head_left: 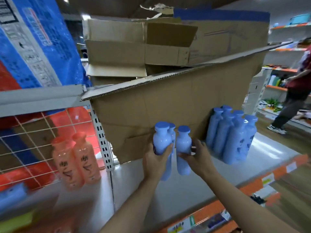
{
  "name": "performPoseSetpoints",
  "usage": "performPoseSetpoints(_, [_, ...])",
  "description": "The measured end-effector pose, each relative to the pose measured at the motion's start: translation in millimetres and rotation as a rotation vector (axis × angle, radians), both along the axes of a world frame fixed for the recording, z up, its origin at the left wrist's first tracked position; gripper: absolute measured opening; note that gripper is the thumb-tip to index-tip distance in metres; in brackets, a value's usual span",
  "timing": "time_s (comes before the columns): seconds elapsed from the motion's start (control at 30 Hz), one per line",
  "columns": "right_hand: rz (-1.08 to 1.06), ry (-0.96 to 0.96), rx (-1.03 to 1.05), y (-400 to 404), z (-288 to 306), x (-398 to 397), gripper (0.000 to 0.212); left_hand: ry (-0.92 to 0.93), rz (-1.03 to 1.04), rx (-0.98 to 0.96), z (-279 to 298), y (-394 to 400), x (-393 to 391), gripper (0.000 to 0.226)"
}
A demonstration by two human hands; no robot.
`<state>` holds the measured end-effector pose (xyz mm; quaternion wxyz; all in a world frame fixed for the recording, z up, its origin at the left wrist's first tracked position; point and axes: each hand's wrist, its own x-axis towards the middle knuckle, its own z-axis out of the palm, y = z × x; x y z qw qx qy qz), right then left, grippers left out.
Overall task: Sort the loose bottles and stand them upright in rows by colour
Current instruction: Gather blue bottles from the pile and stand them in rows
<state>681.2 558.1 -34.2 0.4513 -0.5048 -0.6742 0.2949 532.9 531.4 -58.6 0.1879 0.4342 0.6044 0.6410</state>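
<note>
A big brown cardboard box (176, 105) sits at the back of the grey shelf (185, 187). A bunch of blue bottles (232, 137) stands upright on the right, by the box. Two orange bottles (75, 158) stand on the left. My left hand (155, 161) holds two blue bottles (162, 140), fingers curled round them. My right hand (198, 157) grips one blue bottle (183, 148) just beside them, above the shelf.

One head-worn wide-angle view looks forward and down, close over both forearms, onto the shelf (193, 187) and the cardboard box (176, 105) behind.
</note>
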Motion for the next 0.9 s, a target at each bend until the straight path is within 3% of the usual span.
performPoseSetpoints(0.2, [0.137,-0.063,-0.041,55,-33,-1,0.040,-0.031,0.133,-0.018,-14,18,11,0.037])
performPoseSetpoints(0.33, [0.253,-0.064,-0.107,83,-60,-3,0.049,-0.018,0.288,-0.008,-23,22,21,0.033])
performPoseSetpoints(0.53, [0.410,-0.027,-0.220,97,-63,0,0.060,0.004,0.334,-0.047,-37,23,32,0.034])
performPoseSetpoints(0.67, [0.355,-0.065,-0.204,99,-61,-8,0.076,0.050,0.345,-0.043,-34,22,33,0.031])
performPoseSetpoints(0.8, [0.353,-0.024,-0.218,104,-60,-3,0.055,0.020,0.337,-0.054,-39,26,23,0.033])
performPoseSetpoints(0.9, [0.415,-0.012,-0.243,108,-66,4,0.051,0.032,0.290,-0.065,-42,29,24,0.035])
